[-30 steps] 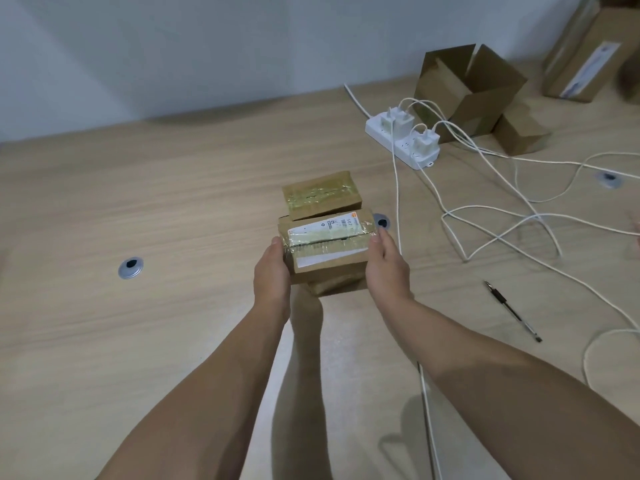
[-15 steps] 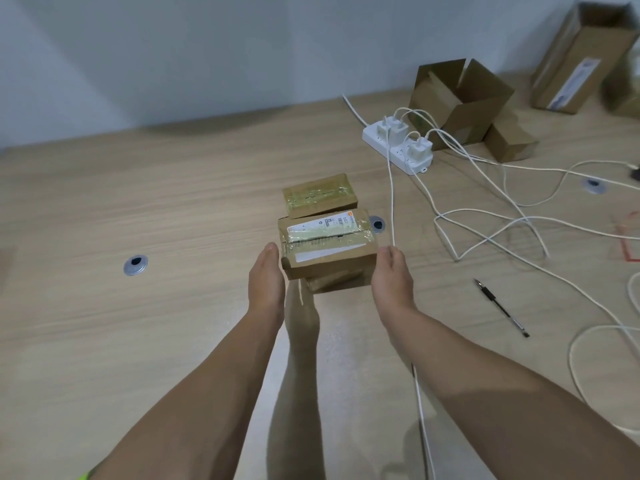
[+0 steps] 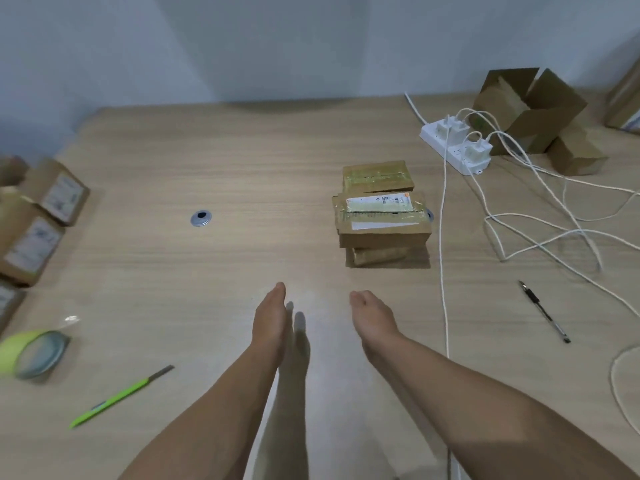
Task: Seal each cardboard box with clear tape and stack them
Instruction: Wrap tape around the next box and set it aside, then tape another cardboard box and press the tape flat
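A taped cardboard box with a white label (image 3: 381,216) lies on top of another small box (image 3: 377,256) on the wooden table (image 3: 242,174). A third taped box (image 3: 377,176) lies just behind the stack. My left hand (image 3: 270,317) and my right hand (image 3: 372,318) hover empty over the table, well in front of the stack, fingers relaxed. A roll of clear tape with a yellow-green core (image 3: 33,353) rests at the left edge. Several labelled cardboard boxes (image 3: 33,216) wait at the far left.
A green utility knife (image 3: 121,396) lies front left. A white power strip (image 3: 455,147) with chargers and loose white cables (image 3: 540,230) spreads at the right, near a black pen (image 3: 543,311). An opened cardboard box (image 3: 530,109) stands at back right.
Both hands have let go of the labelled box and drawn back toward me. The stack stays put. My head has turned left, bringing the tape roll, knife and left boxes into view.
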Motion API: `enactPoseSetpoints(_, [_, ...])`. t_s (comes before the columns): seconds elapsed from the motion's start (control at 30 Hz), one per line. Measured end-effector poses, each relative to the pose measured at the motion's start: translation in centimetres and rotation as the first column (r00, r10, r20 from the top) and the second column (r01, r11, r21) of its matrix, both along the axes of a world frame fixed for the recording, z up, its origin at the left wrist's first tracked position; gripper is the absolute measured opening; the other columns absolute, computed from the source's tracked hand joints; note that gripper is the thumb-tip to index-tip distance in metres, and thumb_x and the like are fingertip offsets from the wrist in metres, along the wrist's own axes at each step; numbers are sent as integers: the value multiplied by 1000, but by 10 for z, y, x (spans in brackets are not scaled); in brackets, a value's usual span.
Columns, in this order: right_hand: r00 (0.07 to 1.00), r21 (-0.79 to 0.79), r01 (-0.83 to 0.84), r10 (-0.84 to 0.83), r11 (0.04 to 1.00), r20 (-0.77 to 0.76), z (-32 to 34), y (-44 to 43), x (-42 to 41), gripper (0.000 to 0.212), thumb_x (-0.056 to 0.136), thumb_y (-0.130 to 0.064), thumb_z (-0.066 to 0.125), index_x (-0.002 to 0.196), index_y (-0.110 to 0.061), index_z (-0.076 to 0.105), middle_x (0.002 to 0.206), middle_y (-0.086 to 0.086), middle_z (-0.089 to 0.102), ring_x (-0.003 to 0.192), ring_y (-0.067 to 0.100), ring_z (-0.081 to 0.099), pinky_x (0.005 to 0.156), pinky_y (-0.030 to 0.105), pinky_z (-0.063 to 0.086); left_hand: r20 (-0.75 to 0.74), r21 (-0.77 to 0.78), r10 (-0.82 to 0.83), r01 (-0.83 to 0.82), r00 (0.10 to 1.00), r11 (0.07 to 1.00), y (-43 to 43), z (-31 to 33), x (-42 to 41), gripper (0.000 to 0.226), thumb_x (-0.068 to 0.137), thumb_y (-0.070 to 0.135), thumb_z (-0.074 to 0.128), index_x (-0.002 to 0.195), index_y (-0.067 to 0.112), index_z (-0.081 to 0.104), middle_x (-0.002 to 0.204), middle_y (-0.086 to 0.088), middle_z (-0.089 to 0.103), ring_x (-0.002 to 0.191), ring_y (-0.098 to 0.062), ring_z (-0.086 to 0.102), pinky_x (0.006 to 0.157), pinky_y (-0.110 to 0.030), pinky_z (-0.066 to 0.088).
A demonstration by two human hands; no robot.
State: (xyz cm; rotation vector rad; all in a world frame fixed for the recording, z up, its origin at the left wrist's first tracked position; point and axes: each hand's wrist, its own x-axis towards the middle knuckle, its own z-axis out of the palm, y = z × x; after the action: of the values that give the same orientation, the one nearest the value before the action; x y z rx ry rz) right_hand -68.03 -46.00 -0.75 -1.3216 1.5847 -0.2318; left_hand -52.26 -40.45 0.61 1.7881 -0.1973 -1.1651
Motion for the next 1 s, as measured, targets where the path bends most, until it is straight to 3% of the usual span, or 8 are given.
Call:
enactPoseSetpoints(0.2, [992,24,-102,100,995,75,3,36,64,43,105,-38,35,112,-2,57,114,13,61,93,21,53,85,38,44,-1,1,170,-170,985,985,56,3,40,51,106,40,42,150,14,45,155,4,44,128,-12,51,99,-28,34])
enactPoseSetpoints(0.43, [971,74,-218,209,973,117,17,85,143,44,107,-33,37,126,3,53,130,10,53,127,30,48,103,22,30,16,5,306,-306,952,952,125,0,117,49,105,39,45,145,12,50,148,1,51,123,-14,53,100,-32,37])
enactPoseSetpoints(0.47, [966,72,-238,229,969,118,18,94,156,43,107,-32,36,126,2,54,130,9,54,127,27,49,97,31,44,27,9,314,-315,949,949,136,-2,130,48,104,40,45,142,11,54,141,-1,55,119,-15,55,97,-33,37])
enactPoseSetpoints(0.53, [954,67,-281,270,957,134,18,107,176,36,104,-31,36,110,-1,56,127,13,54,103,24,58,81,28,44,49,20,309,-310,950,950,154,-5,151,39,103,41,45,122,12,63,115,2,61,111,-19,56,93,-34,37])
enactPoseSetpoints(0.57, [951,66,-284,272,957,150,18,117,190,32,102,-30,37,100,-2,53,94,10,53,85,22,52,69,27,39,52,23,315,-317,948,948,165,-6,165,33,103,42,45,111,16,63,106,5,59,108,-19,54,92,-34,37])
enactPoseSetpoints(0.6, [953,67,-272,259,960,159,15,123,201,30,101,-30,38,96,-3,49,91,-7,36,77,19,42,63,27,34,57,28,318,-320,946,947,173,-6,175,29,103,42,44,106,19,61,106,6,56,107,-19,52,93,-35,37])
enactPoseSetpoints(0.8, [946,51,-293,282,955,162,16,170,275,40,100,-36,40,107,1,55,100,12,60,88,27,52,66,31,36,146,39,306,-315,941,948,226,-16,247,45,103,42,43,136,15,59,141,1,55,132,-20,49,116,-43,33])
enactPoseSetpoints(1.0, [930,-6,-341,338,940,144,14,204,335,35,102,-33,38,91,-4,55,87,4,54,93,28,56,72,36,39,125,34,358,-365,925,931,269,-18,300,51,104,44,43,142,12,54,149,-3,50,137,-22,47,116,-41,33])
